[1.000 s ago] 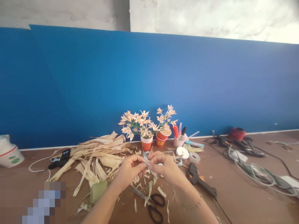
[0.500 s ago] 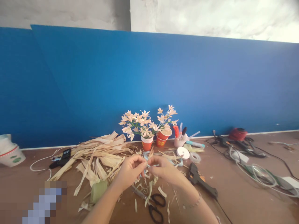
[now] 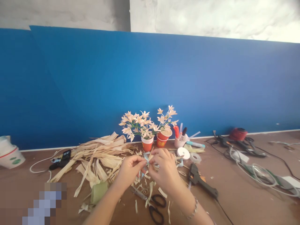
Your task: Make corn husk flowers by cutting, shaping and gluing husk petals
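Observation:
My left hand (image 3: 131, 171) is closed in a pinch, thumb against forefinger. Facing it, my right hand (image 3: 164, 168) has its fingers curled and brought together, with the back of the hand turned up. A pale husk tip and a bit of light blue show between the fingertips; most of the small piece is hidden. Under the hands, scissors (image 3: 152, 207) with black handles lie among husk scraps. Dried husks (image 3: 105, 147) are heaped beside my left hand. Just behind stand pale husk flowers (image 3: 138, 122) in a red and white paper cup (image 3: 147, 145).
A black glue gun (image 3: 202, 181) lies right of my right hand, its cord running forward. Behind it are a white tape roll (image 3: 183, 153), a clear tape roll (image 3: 195, 158) and a cup of tools (image 3: 180, 143). Cables (image 3: 264, 176) spread at right. A blue panel (image 3: 150, 78) backs the table.
My right hand has turned and lifted, its back now more upward and its fingers covering more of the small piece. My left hand has barely moved.

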`<state>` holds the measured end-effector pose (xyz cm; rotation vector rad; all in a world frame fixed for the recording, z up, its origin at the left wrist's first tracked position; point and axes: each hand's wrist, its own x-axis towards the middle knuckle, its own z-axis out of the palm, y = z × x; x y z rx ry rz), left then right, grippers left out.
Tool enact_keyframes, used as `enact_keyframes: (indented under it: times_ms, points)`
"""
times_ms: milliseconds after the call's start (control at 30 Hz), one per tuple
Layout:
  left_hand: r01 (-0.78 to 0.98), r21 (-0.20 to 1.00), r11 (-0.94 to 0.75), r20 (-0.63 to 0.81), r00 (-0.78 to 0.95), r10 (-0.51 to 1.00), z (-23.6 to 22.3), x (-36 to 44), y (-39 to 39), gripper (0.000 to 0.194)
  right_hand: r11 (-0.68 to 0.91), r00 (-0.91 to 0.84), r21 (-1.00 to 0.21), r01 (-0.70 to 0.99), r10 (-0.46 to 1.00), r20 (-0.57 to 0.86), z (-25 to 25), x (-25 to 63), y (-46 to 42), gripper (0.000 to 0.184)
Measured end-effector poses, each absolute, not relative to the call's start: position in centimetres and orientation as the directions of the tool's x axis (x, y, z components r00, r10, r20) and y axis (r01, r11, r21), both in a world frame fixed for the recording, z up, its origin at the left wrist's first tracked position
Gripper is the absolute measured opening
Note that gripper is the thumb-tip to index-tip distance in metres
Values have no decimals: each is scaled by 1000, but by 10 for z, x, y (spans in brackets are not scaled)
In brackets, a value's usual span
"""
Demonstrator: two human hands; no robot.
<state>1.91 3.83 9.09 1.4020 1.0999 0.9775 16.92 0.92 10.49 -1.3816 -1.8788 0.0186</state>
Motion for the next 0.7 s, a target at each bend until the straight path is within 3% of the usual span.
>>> enact_keyframes:
  times_ms: [100,233,333,400,500,600,700]
  points:
    - [97,995,-21,-4,253,967,91,18,38,19,404,-77,-631,662,874,480,106,173,11,15]
    - [59,998,3,-22,327,945,93,17,36,20,190,-173,-931,312,975,141,107,184,15,11]
    - [17,1000,2,-8,391,921,94,17,34,21,-4,-337,-996,88,941,-34,106,190,18,10]
    - [5,1000,-10,7,394,919,92,17,33,21,-52,-380,-996,72,922,-76,103,190,19,10]
    - [28,999,-31,19,353,936,90,18,33,20,64,-259,-957,281,966,-11,100,185,18,9]
    - [62,997,-34,14,307,952,87,20,34,19,291,-109,-792,537,955,277,100,177,14,12]
    - [95,995,-27,0,274,962,88,21,35,18,387,-83,-604,697,880,468,101,172,11,12]
